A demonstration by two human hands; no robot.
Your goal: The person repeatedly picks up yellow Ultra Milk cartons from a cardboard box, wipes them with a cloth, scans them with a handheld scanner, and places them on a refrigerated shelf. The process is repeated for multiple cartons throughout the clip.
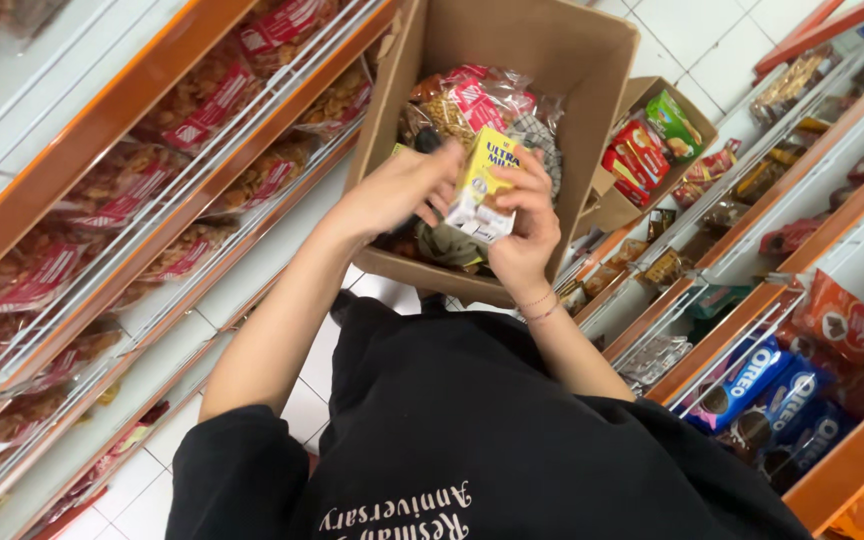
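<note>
Both of my hands hold a small yellow and white drink carton [482,185] over an open cardboard box [592,90]. My left hand [402,190] grips the carton's left side with its fingertips. My right hand [527,230] wraps around its right and lower side, and thin bracelets sit on that wrist. The box stands on the white tiled floor and holds several clear snack bags with red labels [472,100]. The carton hides part of what lies in the box.
Orange-edged shelves with wire rails [152,180] at the left carry red-labelled snack bags. Shelves at the right carry blue biscuit packs [772,400] and orange packets [837,320]. A smaller cardboard box [617,205] behind holds red and green packs.
</note>
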